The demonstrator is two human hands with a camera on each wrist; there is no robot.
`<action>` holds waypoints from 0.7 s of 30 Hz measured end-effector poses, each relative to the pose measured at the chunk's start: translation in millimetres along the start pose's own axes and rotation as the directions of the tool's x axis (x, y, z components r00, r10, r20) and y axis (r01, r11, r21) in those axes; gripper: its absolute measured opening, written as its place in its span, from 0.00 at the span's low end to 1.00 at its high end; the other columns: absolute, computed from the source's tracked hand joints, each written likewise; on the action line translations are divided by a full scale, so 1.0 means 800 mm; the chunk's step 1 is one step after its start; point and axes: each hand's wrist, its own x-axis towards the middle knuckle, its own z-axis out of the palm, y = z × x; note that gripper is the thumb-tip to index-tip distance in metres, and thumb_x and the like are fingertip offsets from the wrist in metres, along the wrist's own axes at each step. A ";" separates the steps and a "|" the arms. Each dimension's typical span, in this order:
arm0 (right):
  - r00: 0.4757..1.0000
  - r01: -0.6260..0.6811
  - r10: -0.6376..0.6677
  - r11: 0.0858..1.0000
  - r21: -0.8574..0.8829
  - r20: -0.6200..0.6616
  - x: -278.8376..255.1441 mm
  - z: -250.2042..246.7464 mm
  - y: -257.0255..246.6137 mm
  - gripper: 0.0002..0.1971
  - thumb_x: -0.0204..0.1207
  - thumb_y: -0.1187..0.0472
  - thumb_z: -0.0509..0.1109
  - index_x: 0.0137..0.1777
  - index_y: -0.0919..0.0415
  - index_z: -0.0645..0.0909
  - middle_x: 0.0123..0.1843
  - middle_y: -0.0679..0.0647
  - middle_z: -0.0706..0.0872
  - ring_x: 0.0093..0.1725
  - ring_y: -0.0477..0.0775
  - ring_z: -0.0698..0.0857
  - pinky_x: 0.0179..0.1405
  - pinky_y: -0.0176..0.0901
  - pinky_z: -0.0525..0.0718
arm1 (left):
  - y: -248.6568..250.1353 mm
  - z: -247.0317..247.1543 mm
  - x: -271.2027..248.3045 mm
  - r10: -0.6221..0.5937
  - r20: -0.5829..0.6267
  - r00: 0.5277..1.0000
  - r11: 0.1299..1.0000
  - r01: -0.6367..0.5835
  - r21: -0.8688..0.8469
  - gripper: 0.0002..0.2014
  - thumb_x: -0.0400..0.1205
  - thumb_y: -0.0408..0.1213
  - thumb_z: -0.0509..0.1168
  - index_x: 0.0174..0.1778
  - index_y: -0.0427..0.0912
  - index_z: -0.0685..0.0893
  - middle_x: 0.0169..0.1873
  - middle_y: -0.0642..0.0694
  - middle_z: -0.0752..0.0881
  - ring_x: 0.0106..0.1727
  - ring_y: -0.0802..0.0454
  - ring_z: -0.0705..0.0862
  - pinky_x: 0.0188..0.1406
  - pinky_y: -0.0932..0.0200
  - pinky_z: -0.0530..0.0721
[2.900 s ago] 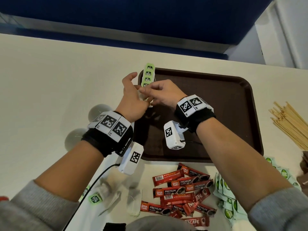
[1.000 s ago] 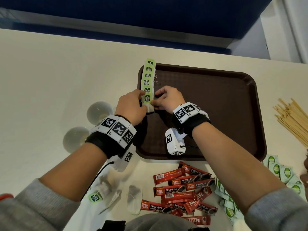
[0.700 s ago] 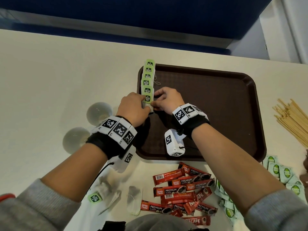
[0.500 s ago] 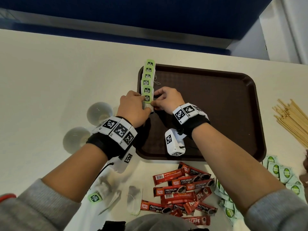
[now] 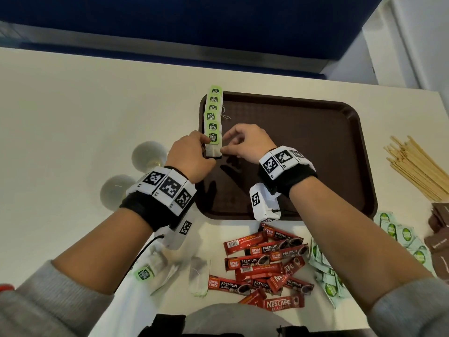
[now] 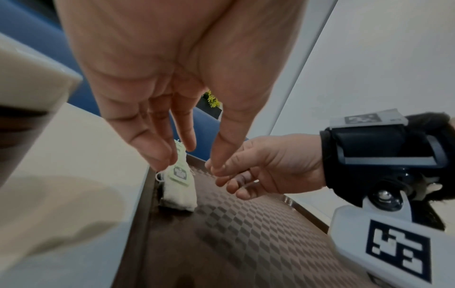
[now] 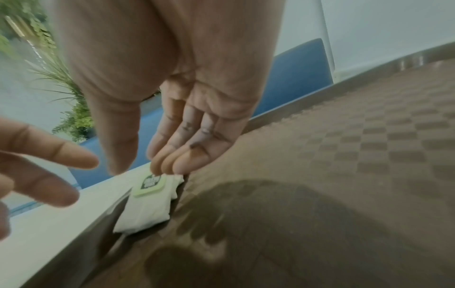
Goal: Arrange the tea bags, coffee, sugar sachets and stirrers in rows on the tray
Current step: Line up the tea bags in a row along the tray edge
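Two hands [image 5: 192, 156] [image 5: 245, 143], grips slack (nothing held), beside soft papery tea bag [image 5: 213, 150] on checker-textured tray [image 5: 303, 152].

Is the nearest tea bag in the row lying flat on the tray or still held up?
Lying flat: the tea bag rests on the tray by its left rim. The left hand and right hand hover above with loose fingers, gripping nothing.

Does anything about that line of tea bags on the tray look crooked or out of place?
Slightly. The row of tea bags hugs the left rim of the tray, and the farthest green tag pokes past the tray's far edge onto the table. A loose string curls out beside the row. Otherwise the bags overlap neatly.
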 end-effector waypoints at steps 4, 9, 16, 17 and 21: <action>0.978 0.005 -0.001 1.000 -0.017 0.210 -0.039 0.003 -0.014 0.12 0.66 0.61 0.80 0.48 0.55 0.84 0.36 0.49 0.84 0.36 0.47 0.83 0.41 0.40 0.86 | -0.009 -0.003 -0.033 0.005 0.079 0.997 0.994 -0.013 0.109 0.21 0.76 0.41 0.70 0.66 0.48 0.77 0.59 0.48 0.84 0.61 0.48 0.81 0.50 0.62 0.73; 0.916 -0.007 0.039 0.997 -0.082 0.400 -0.090 0.024 -0.020 0.14 0.66 0.62 0.80 0.52 0.60 0.85 0.39 0.50 0.86 0.40 0.51 0.86 0.42 0.39 0.87 | -0.032 0.004 -0.076 0.017 0.165 0.986 0.966 -0.059 0.251 0.18 0.75 0.45 0.71 0.61 0.51 0.81 0.54 0.52 0.85 0.55 0.52 0.83 0.49 0.59 0.76; 0.856 0.028 0.083 0.978 -0.207 0.510 -0.158 0.081 -0.019 0.19 0.64 0.57 0.82 0.54 0.57 0.84 0.43 0.52 0.89 0.43 0.52 0.89 0.38 0.39 0.88 | -0.080 0.027 -0.134 -0.031 0.201 0.979 0.946 -0.036 0.322 0.22 0.73 0.43 0.73 0.63 0.47 0.80 0.59 0.46 0.83 0.60 0.48 0.80 0.54 0.58 0.76; 0.861 0.056 0.073 0.970 -0.237 0.503 -0.165 0.089 -0.017 0.19 0.63 0.55 0.82 0.54 0.55 0.83 0.44 0.51 0.89 0.43 0.51 0.89 0.39 0.40 0.87 | -0.085 0.030 -0.141 -0.052 0.202 0.978 0.940 -0.021 0.341 0.24 0.72 0.44 0.74 0.64 0.47 0.79 0.60 0.45 0.82 0.61 0.47 0.80 0.53 0.58 0.75; 0.910 0.201 -0.030 0.905 -0.376 0.415 -0.194 0.120 -0.004 0.27 0.65 0.52 0.81 0.63 0.51 0.79 0.56 0.47 0.81 0.49 0.47 0.80 0.47 0.39 0.77 | -0.104 0.047 -0.173 -0.110 0.200 0.974 0.913 0.020 0.408 0.34 0.68 0.49 0.77 0.69 0.49 0.73 0.65 0.42 0.75 0.66 0.43 0.75 0.57 0.54 0.74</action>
